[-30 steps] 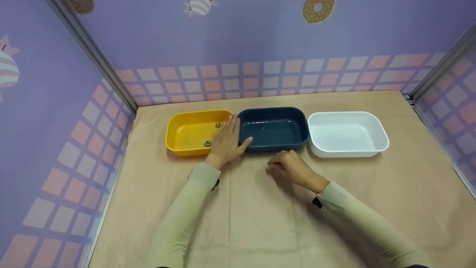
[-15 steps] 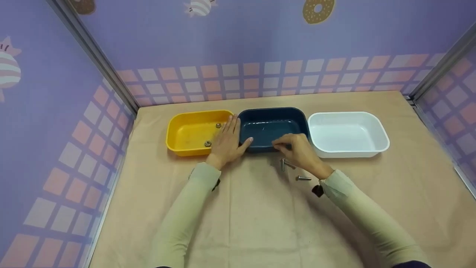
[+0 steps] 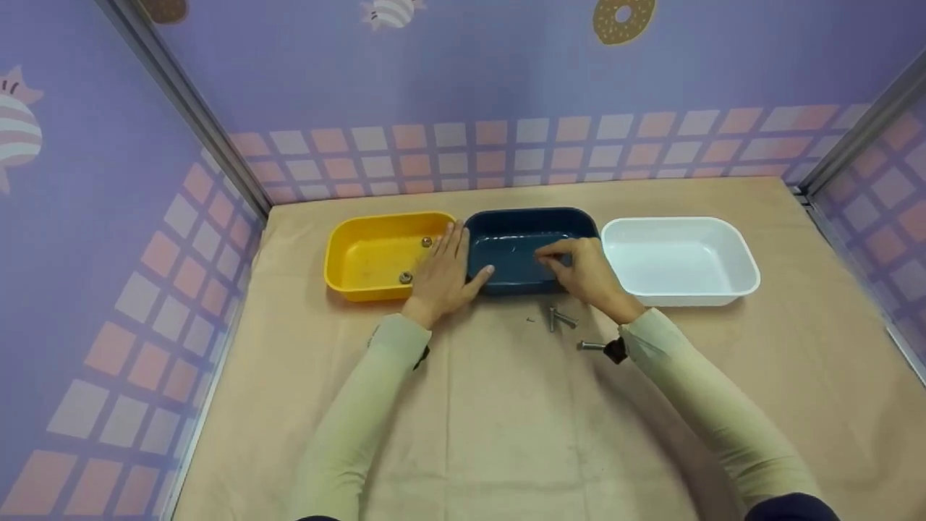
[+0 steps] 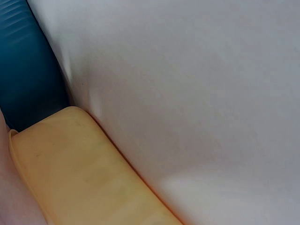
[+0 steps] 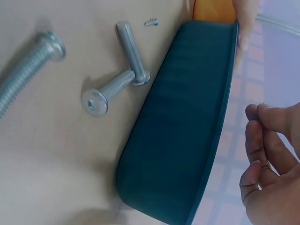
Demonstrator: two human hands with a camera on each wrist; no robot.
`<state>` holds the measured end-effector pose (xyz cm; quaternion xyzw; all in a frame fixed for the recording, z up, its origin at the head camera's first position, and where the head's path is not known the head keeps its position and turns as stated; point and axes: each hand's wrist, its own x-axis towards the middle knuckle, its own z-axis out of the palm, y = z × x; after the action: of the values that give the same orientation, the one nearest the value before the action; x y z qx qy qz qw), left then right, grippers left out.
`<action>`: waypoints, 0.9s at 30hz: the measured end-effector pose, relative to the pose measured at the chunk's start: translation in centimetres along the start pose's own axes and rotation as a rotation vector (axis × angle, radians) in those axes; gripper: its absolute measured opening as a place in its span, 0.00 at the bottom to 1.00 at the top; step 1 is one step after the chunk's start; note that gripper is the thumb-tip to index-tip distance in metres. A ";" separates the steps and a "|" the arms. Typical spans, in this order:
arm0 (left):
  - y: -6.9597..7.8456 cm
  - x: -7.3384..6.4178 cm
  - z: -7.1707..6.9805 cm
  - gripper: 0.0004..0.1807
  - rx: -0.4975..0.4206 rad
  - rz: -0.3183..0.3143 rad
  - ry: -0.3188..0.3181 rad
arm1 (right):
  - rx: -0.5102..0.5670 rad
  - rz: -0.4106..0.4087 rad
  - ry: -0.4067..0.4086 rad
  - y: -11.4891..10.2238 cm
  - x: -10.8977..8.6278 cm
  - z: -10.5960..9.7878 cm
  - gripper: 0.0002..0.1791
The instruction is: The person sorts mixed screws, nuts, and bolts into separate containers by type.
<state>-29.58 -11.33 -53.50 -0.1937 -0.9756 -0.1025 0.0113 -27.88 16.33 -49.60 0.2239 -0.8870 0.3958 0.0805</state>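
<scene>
My left hand (image 3: 441, 282) lies flat, fingers straight, across the meeting rims of the yellow bin (image 3: 365, 295) and the dark blue bin (image 3: 506, 288). Over the right part of the blue bin, my right hand (image 3: 584, 271) has thumb and index fingertips pinched together, the other fingers curled. A tiny screw-like piece barely shows at those fingertips in the right wrist view; most of it is hidden. Before the blue bin lie two touching bolts (image 5: 130, 51), another bolt (image 5: 28, 68) and a very small screw (image 5: 151, 22). Two nuts (image 3: 406, 277) sit in the yellow bin.
A white bin (image 3: 680, 299) stands right of the blue one, completing a row on the beige cloth (image 3: 506, 420). Behind the row rises a purple patterned wall (image 3: 499, 72). Side walls (image 3: 94, 217) flank the table.
My right hand has risen from the cloth before the blue bin and moved forward over it, fingertips pinched. The bolts and small screw beneath are now uncovered. My left hand stays in place.
</scene>
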 end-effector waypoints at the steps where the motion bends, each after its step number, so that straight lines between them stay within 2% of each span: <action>1: 0.0 0.0 0.0 0.52 0.000 0.002 0.002 | -0.004 0.003 0.003 0.1 0.2 0.0 0.09; 19: -0.2 0.0 -0.1 0.52 0.009 -0.014 -0.006 | -0.046 -0.007 0.045 1.1 4.6 0.8 0.09; 27: -0.1 0.0 -0.1 0.52 0.003 0.006 -0.002 | -0.066 0.025 0.059 1.9 5.4 0.8 0.10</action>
<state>-29.62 -11.41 -53.43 -0.1967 -0.9752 -0.1007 0.0108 -33.53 15.01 -49.65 0.1982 -0.8995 0.3737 0.1090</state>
